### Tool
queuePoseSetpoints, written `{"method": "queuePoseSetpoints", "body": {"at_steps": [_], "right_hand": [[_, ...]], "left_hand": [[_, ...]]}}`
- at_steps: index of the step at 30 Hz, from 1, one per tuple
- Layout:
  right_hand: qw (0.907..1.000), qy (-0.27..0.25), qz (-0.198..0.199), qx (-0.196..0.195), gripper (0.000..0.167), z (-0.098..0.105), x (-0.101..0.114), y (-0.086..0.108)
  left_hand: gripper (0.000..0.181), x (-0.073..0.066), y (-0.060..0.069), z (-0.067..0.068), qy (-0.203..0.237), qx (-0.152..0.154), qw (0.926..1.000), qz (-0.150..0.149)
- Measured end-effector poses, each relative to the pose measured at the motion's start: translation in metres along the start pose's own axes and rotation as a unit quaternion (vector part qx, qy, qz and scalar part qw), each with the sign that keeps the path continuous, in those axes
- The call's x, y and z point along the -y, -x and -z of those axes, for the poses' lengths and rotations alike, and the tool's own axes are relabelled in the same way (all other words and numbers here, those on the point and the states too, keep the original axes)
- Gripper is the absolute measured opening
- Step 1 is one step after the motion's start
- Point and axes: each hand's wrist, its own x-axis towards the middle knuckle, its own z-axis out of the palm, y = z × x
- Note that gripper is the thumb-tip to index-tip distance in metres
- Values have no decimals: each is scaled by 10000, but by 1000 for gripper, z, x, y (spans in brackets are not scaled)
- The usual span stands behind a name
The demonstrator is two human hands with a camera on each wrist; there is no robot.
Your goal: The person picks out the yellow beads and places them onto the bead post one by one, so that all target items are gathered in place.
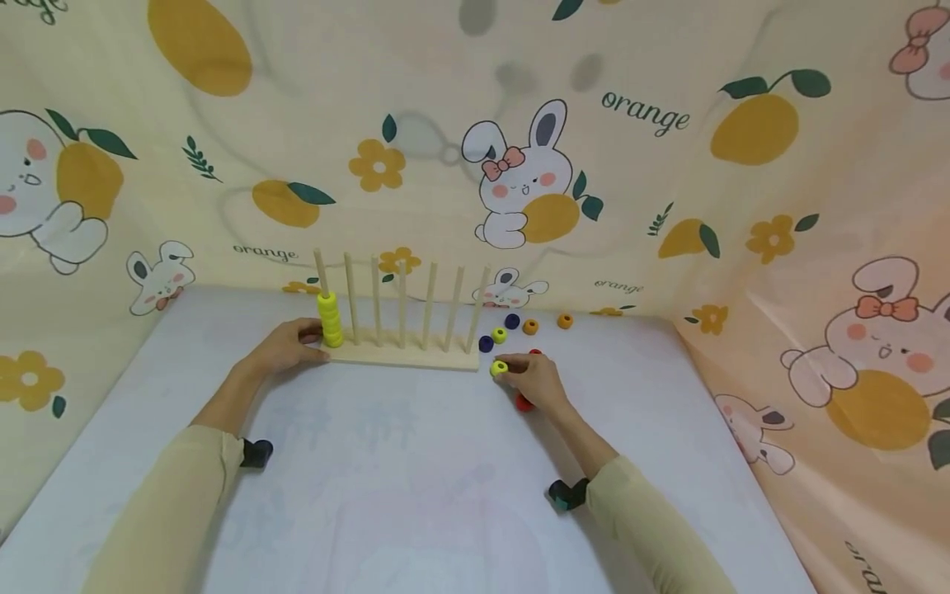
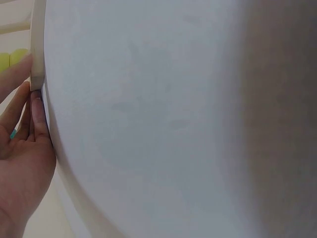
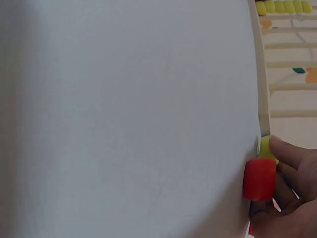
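A wooden peg rack [image 1: 404, 355] with several upright pegs stands at the back of the table. Yellow beads [image 1: 330, 320] are stacked on its leftmost peg. My left hand [image 1: 288, 346] holds the left end of the base; in the left wrist view its thumb and fingers [image 2: 39, 116] lie about that end. Just off the rack's right end, my right hand [image 1: 536, 381] pinches a yellow bead [image 1: 498, 369] between thumb and fingertips. A red bead [image 3: 259, 179] lies close beside that hand, and another red bead [image 1: 536, 352] is partly hidden behind it.
Beyond the right hand lie loose beads: a yellow bead [image 1: 500, 335], two dark blue beads [image 1: 512, 321] and two orange beads [image 1: 530, 327]. A printed cloth [image 1: 416, 99] hangs behind and around the white table [image 1: 401, 495].
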Motion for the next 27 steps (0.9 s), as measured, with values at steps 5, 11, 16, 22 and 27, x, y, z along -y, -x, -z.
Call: {"method": "queuePoseSetpoints", "body": {"at_steps": [5, 11, 16, 22, 27], "right_hand": [[9998, -83, 30, 199, 32, 4, 1, 0], [9990, -294, -23, 328, 31, 8, 5, 0], [9983, -533, -29, 234, 33, 14, 12, 1], [9959, -834, 339, 34, 35, 22, 19, 0], [9930, -1012, 605, -82, 36, 33, 30, -5]], "left_hand": [[75, -1, 0, -1, -32, 3, 10000, 10], [76, -1, 0, 0, -42, 38, 10000, 54], [76, -3, 0, 0, -13, 60, 9999, 88], [78, -4, 1, 0, -122, 38, 9997, 191], [77, -2, 0, 1, -127, 31, 9997, 184]]}}
